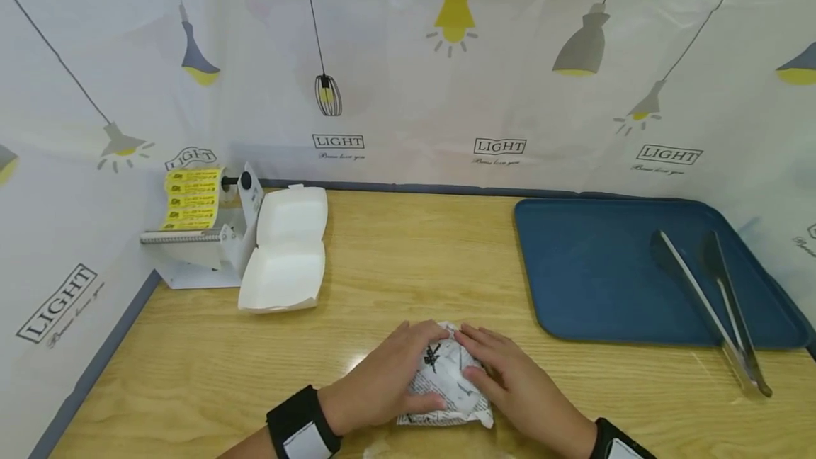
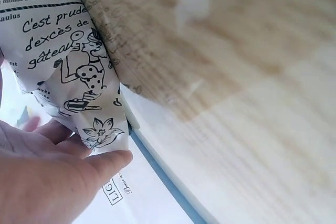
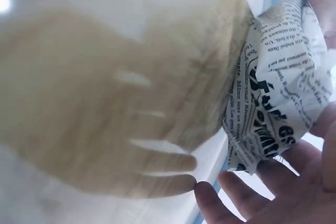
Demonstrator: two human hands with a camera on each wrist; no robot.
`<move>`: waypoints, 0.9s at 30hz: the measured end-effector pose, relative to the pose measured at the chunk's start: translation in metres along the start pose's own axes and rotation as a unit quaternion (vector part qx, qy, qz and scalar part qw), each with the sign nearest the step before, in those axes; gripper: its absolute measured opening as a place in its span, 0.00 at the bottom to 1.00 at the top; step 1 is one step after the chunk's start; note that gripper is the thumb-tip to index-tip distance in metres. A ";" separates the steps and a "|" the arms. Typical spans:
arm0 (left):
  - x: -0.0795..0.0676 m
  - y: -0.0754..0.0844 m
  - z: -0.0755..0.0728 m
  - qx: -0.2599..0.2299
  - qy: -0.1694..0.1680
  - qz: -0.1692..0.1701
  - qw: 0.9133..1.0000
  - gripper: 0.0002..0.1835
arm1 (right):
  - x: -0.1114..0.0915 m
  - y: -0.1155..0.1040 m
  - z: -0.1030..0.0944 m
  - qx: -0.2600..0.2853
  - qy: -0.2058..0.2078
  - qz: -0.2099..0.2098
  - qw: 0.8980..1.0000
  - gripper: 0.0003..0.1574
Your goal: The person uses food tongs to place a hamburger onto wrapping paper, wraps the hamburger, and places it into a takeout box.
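Note:
A packet wrapped in white printed paper [image 1: 449, 381] lies on the wooden table near its front, between both hands. Its paper carries black lettering, and drawings show in the left wrist view. My left hand [image 1: 385, 374] holds the packet's left side, thumb on the near part and fingers toward the far end. Against the right side rests my right hand [image 1: 525, 388], its fingers fairly straight and its thumb on top of the paper. In the right wrist view, the outer fingers of the right hand [image 3: 283, 187] reach down to the table beside the packet. The contents are hidden by the paper.
An open white clamshell box [image 1: 290, 253] stands at the back left, beside a label dispenser [image 1: 210, 246] with a roll of yellow labels [image 1: 193, 198]. On the right lies a blue tray [image 1: 593, 268], with metal tongs [image 1: 733, 331] across its front edge. Printed curtains [image 1: 395, 76] border the table.

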State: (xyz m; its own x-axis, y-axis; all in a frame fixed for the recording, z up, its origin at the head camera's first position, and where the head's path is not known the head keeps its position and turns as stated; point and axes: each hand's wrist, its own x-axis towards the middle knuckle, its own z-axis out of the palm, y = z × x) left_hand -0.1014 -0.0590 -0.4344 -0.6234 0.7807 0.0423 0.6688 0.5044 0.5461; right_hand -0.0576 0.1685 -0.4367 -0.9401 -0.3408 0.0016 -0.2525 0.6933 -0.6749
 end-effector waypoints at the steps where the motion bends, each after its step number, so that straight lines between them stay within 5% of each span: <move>1: 0.000 0.000 0.000 0.000 -0.004 0.002 1.000 0.37 | 0.000 0.000 -0.001 -0.014 -0.002 -0.001 1.000 0.34; 5: -0.001 0.000 0.000 0.013 -0.008 0.016 1.000 0.29 | 0.000 -0.001 -0.003 -0.025 -0.020 -0.006 0.999 0.36; 14: -0.002 -0.002 -0.001 0.014 -0.007 0.021 1.000 0.30 | -0.001 0.008 -0.017 0.057 -0.114 -0.058 0.990 0.50; 22: -0.001 -0.007 0.001 0.003 -0.008 0.031 0.999 0.32 | 0.002 0.007 -0.011 -0.002 -0.055 -0.038 0.998 0.58; 27: -0.002 -0.008 0.001 -0.007 -0.017 0.021 1.000 0.33 | 0.004 0.005 -0.009 -0.013 -0.054 -0.023 0.998 0.58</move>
State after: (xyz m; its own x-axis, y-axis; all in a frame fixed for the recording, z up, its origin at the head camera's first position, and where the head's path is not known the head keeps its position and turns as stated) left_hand -0.1049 -0.0638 -0.4400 -0.5802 0.8136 0.0380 0.6892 0.4655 0.5553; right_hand -0.0648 0.1760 -0.4338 -0.8976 -0.4382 -0.0487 -0.3016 0.6910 -0.6570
